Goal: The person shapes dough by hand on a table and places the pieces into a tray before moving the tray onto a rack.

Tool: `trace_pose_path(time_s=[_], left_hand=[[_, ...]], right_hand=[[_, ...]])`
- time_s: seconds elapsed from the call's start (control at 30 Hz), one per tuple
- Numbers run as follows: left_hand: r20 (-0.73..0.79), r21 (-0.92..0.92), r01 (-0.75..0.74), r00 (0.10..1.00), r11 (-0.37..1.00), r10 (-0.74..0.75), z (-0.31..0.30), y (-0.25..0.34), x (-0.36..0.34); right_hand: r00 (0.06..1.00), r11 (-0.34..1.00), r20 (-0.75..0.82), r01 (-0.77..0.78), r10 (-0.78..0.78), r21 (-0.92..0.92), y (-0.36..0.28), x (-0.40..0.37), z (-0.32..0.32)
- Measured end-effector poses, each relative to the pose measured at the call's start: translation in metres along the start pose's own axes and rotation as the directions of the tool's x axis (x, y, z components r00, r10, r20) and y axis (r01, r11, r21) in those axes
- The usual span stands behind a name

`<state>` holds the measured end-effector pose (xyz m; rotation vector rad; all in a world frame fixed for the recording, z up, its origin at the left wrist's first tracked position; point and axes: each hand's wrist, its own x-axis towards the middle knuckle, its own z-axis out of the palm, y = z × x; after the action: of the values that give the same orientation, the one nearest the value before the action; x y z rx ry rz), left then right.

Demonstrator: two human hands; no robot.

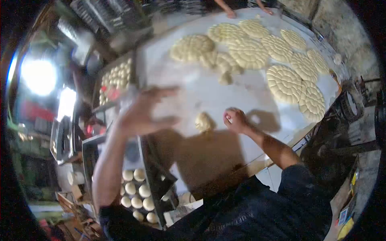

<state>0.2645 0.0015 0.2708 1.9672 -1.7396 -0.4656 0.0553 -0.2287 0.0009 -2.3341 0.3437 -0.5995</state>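
Observation:
My left hand (146,110) is raised over the near left part of the table, between the trays and the dough. It is smeared by motion, but its fingers and thumb show spread apart with nothing between them. My right hand (236,119) is curled closed low over the tabletop; whatever lies inside the fingers is hidden. Just left of it, a small lump of dough (204,122) sits on the white table (193,92), apart from both hands. Farther off lie a small dough piece (225,78) and large round dough slabs scored into segments (284,83).
A dark tray with rows of dough balls (136,188) stands at the near left. Behind it is another tray of dough balls (118,78) with something red on it. Another person's hands (231,14) rest at the table's far edge. A bright lamp (39,76) glares left.

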Motion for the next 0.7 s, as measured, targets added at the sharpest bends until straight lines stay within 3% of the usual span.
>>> trace_pose_path(time_s=[0.03,0.07,0.1,0.13,0.17,0.23,0.27,0.3,0.33,0.37,0.4,0.43,0.47,0.5,0.53,0.57,0.63,0.67,0.7], left_hand=[[0.165,-0.047,0.23,0.962,0.972,-0.22,0.024,-0.004,0.05],[0.299,-0.109,0.376,0.895,0.92,-0.331,0.047,0.001,0.098],[0.296,-0.193,0.328,0.918,0.925,-0.264,0.102,-0.05,0.143],[0.247,-0.286,0.406,0.907,0.868,-0.343,0.16,-0.093,0.186],[0.056,-0.174,0.448,0.894,0.877,-0.445,0.209,-0.13,0.219],[-0.307,-0.217,0.55,0.746,0.807,-0.591,0.278,-0.158,0.256],[-0.256,-0.2,0.703,0.634,0.682,-0.729,0.287,-0.148,0.273],[-0.415,0.02,0.717,0.64,0.696,-0.647,0.329,-0.181,0.29],[-0.564,0.225,0.72,0.646,0.657,-0.514,0.367,-0.214,0.318],[-0.593,0.157,0.75,0.592,0.643,-0.546,0.351,-0.178,0.333],[-0.619,0.088,0.774,0.535,0.627,-0.575,0.335,-0.14,0.349],[-0.464,-0.285,0.758,0.427,0.587,-0.776,0.326,-0.146,0.365],[-0.478,-0.269,0.752,0.439,0.602,-0.761,0.331,-0.156,0.374],[-0.34,-0.706,0.441,0.476,0.555,-0.811,0.336,-0.168,0.381],[-0.289,-0.854,0.236,0.526,0.464,-0.8,0.338,-0.181,0.381],[-0.237,-0.949,0.035,0.573,0.313,-0.784,0.34,-0.194,0.381],[-0.12,-0.991,-0.126,0.609,0.054,-0.784,0.339,-0.204,0.36],[-0.066,-0.976,-0.201,0.642,-0.084,-0.764,0.337,-0.207,0.353],[-0.162,-0.918,0.229,0.526,0.323,-0.835,0.323,-0.166,0.329]], right_hand=[[1.0,0.996,-0.015,-0.007,0.006,-0.091,0.029,-0.017,-0.005],[1.0,0.991,-0.021,0.002,-0.005,-0.135,0.057,-0.038,-0.015],[0.995,0.985,-0.081,0.048,-0.062,-0.166,0.082,-0.06,-0.028],[0.997,0.955,-0.059,0.024,-0.043,-0.296,0.11,-0.09,-0.038],[0.993,0.964,-0.113,0.007,-0.038,-0.266,0.12,-0.109,-0.056],[0.986,0.966,-0.16,-0.086,0.048,-0.244,0.13,-0.148,-0.094],[0.978,0.954,-0.168,-0.163,0.123,-0.253,0.138,-0.166,-0.106],[0.983,0.896,-0.077,-0.182,0.165,-0.405,0.149,-0.182,-0.114],[0.957,0.927,-0.234,-0.237,0.172,-0.289,0.15,-0.181,-0.117],[0.907,0.954,-0.385,-0.252,0.174,-0.161,0.151,-0.18,-0.12],[0.876,0.938,-0.45,-0.289,0.177,-0.193,0.147,-0.171,-0.119],[0.862,0.938,-0.476,-0.291,0.173,-0.187,0.142,-0.162,-0.125],[0.873,0.945,-0.461,-0.27,0.16,-0.183,0.133,-0.156,-0.129],[0.885,0.953,-0.444,-0.242,0.141,-0.18,0.129,-0.151,-0.132],[0.875,0.946,-0.451,-0.275,0.174,-0.169,0.129,-0.151,-0.131],[0.871,0.952,-0.464,-0.262,0.162,-0.16,0.132,-0.151,-0.128],[0.856,0.961,-0.483,-0.261,0.188,-0.089,0.136,-0.155,-0.12],[0.858,0.955,-0.499,-0.239,0.122,-0.177,0.14,-0.155,-0.118],[0.855,0.957,-0.509,-0.226,0.105,-0.183,0.145,-0.157,-0.116]])
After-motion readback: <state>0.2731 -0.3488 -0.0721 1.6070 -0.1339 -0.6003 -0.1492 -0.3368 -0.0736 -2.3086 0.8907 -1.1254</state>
